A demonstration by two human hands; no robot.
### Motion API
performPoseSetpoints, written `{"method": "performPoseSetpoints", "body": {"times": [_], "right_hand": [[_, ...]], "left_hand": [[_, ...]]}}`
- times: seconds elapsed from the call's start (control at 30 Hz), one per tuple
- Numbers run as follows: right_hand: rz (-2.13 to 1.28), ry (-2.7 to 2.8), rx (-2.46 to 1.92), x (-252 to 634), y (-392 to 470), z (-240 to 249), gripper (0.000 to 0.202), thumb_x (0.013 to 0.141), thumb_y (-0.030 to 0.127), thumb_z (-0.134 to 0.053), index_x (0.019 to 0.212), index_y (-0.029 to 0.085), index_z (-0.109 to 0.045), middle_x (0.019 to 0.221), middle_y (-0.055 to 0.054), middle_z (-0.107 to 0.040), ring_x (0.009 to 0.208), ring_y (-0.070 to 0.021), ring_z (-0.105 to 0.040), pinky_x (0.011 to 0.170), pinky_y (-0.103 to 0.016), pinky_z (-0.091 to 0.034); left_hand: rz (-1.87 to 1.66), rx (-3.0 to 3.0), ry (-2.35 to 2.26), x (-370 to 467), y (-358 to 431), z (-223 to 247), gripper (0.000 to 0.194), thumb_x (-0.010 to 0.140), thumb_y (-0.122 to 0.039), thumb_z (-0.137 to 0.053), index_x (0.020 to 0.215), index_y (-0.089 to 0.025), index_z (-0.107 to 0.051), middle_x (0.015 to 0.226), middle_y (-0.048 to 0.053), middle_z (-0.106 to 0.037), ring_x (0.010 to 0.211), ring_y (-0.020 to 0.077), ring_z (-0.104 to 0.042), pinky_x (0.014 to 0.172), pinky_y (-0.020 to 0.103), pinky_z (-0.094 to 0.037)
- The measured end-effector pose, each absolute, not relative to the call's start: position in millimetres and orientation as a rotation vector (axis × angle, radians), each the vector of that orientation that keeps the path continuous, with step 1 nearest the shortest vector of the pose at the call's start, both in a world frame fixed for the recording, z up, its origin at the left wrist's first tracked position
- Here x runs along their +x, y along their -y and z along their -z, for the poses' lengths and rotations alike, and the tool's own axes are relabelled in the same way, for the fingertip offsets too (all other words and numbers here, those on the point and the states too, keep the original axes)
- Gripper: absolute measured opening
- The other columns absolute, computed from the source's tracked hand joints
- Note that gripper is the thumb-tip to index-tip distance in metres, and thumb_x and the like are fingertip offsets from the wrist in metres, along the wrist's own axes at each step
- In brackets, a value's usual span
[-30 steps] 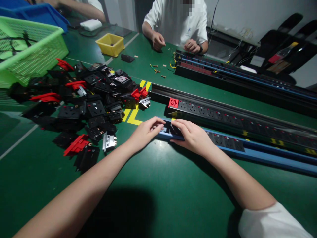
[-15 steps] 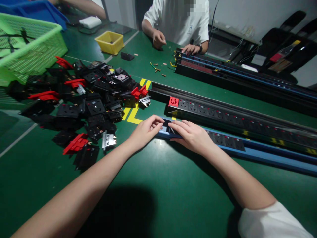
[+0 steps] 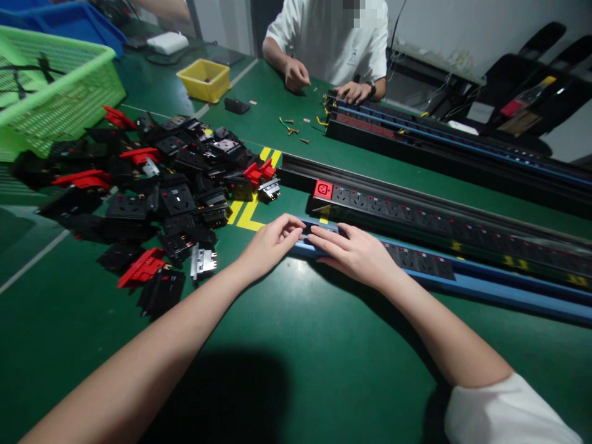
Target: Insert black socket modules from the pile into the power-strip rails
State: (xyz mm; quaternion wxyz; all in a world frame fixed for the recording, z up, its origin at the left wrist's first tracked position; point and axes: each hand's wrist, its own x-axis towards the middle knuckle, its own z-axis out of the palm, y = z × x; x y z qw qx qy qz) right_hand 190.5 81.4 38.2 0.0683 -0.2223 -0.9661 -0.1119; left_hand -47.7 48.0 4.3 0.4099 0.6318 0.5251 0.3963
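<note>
A long blue metal channel (image 3: 504, 296) lies nearest to me, with a row of black socket modules (image 3: 423, 262) set in it. At its left end, my left hand (image 3: 276, 243) has its fingers curled round the channel's end, thumb on the near side. My right hand (image 3: 354, 251) lies over the channel just to the right, fingers stretched flat on top and thumb low on the near edge. What sits under those fingers is mostly hidden. Behind the channel is a black power strip (image 3: 370, 200) with a red socket (image 3: 322, 189) at its left end.
A heap of black and red socket modules (image 3: 178, 200) covers the left side. Beyond are a green basket (image 3: 87, 80), a yellow bin (image 3: 206, 80) and loose screws (image 3: 291, 131). Across the green table (image 3: 296, 351), a co-worker's hand (image 3: 354, 92) rests on another strip (image 3: 430, 142).
My right hand's fingers have slid slightly left along the blue channel, covering more of the opening near its end. My left hand stays in place.
</note>
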Motion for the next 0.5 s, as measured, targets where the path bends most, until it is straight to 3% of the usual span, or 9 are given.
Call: {"method": "performPoseSetpoints", "body": {"times": [0.13,0.33,0.5], "right_hand": [[0.339,2.912,-0.673,191.1,-80.9,-38.2,0.052,0.098,0.037,-0.058,0.148,0.027,-0.049,0.150,-0.004,-0.054,0.114,-0.0298,-0.061,0.096,-0.046,-0.054],[0.323,2.897,-0.668,188.9,-80.9,-39.0,0.035,0.099,0.036,-0.055,0.131,0.024,-0.063,0.144,-0.006,-0.059,0.112,-0.0288,-0.061,0.097,-0.045,-0.052],[0.390,2.874,-0.676,187.2,-80.7,-37.2,0.029,0.099,0.041,-0.053,0.097,0.017,-0.070,0.109,-0.012,-0.072,0.107,-0.0306,-0.063,0.090,-0.042,-0.055]], "left_hand": [[-0.999,1.604,-1.330,-48.0,-47.9,-3.5,0.031,0.095,-0.045,-0.050,0.111,-0.020,-0.062,0.097,0.005,-0.071,0.091,0.0200,-0.068,0.083,0.034,-0.051],[-0.996,1.596,-1.315,-48.3,-47.4,-4.5,0.031,0.095,-0.045,-0.051,0.110,-0.020,-0.061,0.094,0.004,-0.070,0.088,0.0187,-0.067,0.082,0.033,-0.050],[-0.990,1.589,-1.310,-48.0,-47.0,-5.8,0.029,0.096,-0.043,-0.051,0.110,-0.020,-0.060,0.093,0.003,-0.070,0.088,0.0181,-0.066,0.081,0.032,-0.049]]}}
